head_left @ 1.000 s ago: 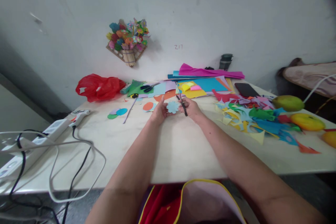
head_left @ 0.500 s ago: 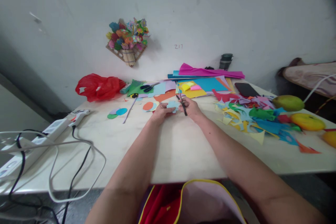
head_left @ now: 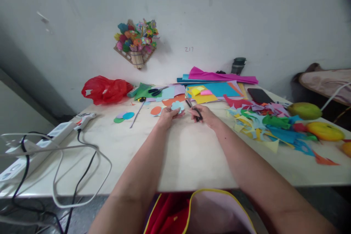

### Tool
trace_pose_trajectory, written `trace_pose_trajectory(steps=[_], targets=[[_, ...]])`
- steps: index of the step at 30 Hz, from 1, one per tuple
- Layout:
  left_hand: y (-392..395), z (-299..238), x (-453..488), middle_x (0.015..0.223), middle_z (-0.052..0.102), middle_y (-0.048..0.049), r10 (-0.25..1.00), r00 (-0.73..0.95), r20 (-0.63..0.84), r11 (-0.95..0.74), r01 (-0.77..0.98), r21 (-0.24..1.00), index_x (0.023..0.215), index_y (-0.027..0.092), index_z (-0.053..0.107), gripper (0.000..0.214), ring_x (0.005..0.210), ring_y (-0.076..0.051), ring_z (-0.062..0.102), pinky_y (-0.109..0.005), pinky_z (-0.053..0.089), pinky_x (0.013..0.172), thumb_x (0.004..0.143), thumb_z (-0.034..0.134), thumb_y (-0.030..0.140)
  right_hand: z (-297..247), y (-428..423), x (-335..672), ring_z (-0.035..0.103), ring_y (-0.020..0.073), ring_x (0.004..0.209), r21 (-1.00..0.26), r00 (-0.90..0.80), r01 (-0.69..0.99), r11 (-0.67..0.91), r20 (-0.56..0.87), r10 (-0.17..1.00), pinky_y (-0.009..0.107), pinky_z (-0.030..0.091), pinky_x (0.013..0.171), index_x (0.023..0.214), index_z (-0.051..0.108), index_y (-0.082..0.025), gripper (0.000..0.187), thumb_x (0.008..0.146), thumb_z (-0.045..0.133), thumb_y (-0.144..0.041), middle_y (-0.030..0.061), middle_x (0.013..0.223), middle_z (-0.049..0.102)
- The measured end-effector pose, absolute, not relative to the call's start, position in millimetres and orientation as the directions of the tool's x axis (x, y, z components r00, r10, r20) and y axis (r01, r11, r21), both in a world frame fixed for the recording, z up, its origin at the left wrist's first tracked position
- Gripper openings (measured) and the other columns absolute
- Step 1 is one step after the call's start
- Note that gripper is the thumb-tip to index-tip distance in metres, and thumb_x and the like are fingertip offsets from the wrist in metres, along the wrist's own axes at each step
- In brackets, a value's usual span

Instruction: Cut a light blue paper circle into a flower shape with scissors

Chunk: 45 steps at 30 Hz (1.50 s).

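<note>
My left hand (head_left: 168, 116) pinches a light blue paper flower (head_left: 177, 106) and holds it just above the white table (head_left: 181, 153). My right hand (head_left: 204, 114) is closed round the black handles of a pair of scissors (head_left: 192, 105), whose blades point up and away to the left. A small gap lies between the blades and the flower. Round paper cutouts, orange (head_left: 155, 110) and blue-green (head_left: 124, 117), lie on the table to the left of my hands.
Sheets of coloured paper (head_left: 211, 87) and a second pair of scissors (head_left: 155, 90) lie at the back. A heap of paper scraps (head_left: 271, 124), a phone (head_left: 259, 95) and mangoes (head_left: 305, 110) are on the right. A red bag (head_left: 105, 89), power strip (head_left: 38, 145) and cables are on the left.
My left hand has turned the blue flower and lifted it slightly away from the scissors. My right hand has drawn the scissors a little to the right, off the paper.
</note>
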<state>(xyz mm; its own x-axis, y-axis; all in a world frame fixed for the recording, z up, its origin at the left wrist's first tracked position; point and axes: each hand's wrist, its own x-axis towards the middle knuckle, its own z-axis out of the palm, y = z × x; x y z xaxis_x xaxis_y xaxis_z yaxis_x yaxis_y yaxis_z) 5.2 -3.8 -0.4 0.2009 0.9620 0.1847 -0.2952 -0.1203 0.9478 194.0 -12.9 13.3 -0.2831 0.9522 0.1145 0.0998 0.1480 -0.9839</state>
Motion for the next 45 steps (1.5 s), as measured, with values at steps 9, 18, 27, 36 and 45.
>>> trace_pose_trajectory(steps=[9, 18, 27, 36, 45], targets=[[-6, 2, 4, 0.083, 0.068, -0.0082, 0.968, 0.191, 0.164, -0.089, -0.349, 0.933, 0.087, 0.012, 0.061, 0.030, 0.072, -0.019, 0.066, -0.029, 0.051, 0.069, 0.062, 0.071, 0.026, 15, -13, 202, 0.050, 0.0066, 0.038, -0.961, -0.457, 0.231, 0.154, 0.032, 0.889, 0.015, 0.025, 0.028, 0.075, 0.056, -0.014, 0.025, 0.073, 0.060, -0.038, 0.0011, 0.055, 0.060], [-9, 5, 4, 0.093, 0.066, -0.0106, 0.969, 0.183, 0.167, -0.081, -0.402, 0.912, 0.089, 0.010, 0.064, 0.029, 0.083, -0.021, 0.065, -0.032, 0.050, 0.080, 0.064, 0.070, 0.022, 15, -13, 203, 0.049, 0.0059, 0.038, -0.943, -0.454, 0.294, 0.157, 0.007, 0.891, 0.014, 0.024, 0.029, 0.074, 0.056, -0.013, 0.028, 0.071, 0.061, -0.041, 0.0006, 0.054, 0.058], [-6, 4, 9, 0.087, 0.067, -0.0090, 0.984, 0.123, 0.126, -0.054, -0.471, 0.881, 0.083, 0.009, 0.064, 0.023, 0.080, -0.020, 0.065, -0.032, 0.051, 0.078, 0.062, 0.069, 0.017, 14, -16, 194, 0.048, 0.0057, 0.036, -0.954, -0.438, 0.251, 0.164, 0.039, 0.898, 0.015, 0.025, 0.029, 0.073, 0.055, -0.014, 0.027, 0.072, 0.060, -0.041, -0.0005, 0.053, 0.057], [-5, 6, 13, 0.084, 0.067, -0.0075, 0.995, 0.065, 0.077, -0.036, -0.487, 0.872, 0.082, 0.010, 0.063, 0.017, 0.079, -0.019, 0.065, -0.033, 0.051, 0.080, 0.065, 0.064, 0.013, 11, -17, 187, 0.051, 0.0071, 0.036, -0.958, -0.395, 0.238, 0.159, 0.054, 0.917, 0.015, 0.025, 0.028, 0.076, 0.055, -0.015, 0.028, 0.071, 0.062, -0.041, -0.0010, 0.051, 0.057], [-4, 5, 15, 0.079, 0.067, -0.0065, 0.995, 0.058, 0.083, -0.041, -0.519, 0.854, 0.080, 0.009, 0.064, 0.017, 0.078, -0.019, 0.065, -0.032, 0.051, 0.080, 0.063, 0.066, 0.013, 10, -17, 182, 0.048, 0.0064, 0.035, -0.955, -0.352, 0.251, 0.156, 0.060, 0.934, 0.014, 0.024, 0.029, 0.080, 0.056, -0.015, 0.027, 0.069, 0.064, -0.039, -0.0017, 0.051, 0.055]])
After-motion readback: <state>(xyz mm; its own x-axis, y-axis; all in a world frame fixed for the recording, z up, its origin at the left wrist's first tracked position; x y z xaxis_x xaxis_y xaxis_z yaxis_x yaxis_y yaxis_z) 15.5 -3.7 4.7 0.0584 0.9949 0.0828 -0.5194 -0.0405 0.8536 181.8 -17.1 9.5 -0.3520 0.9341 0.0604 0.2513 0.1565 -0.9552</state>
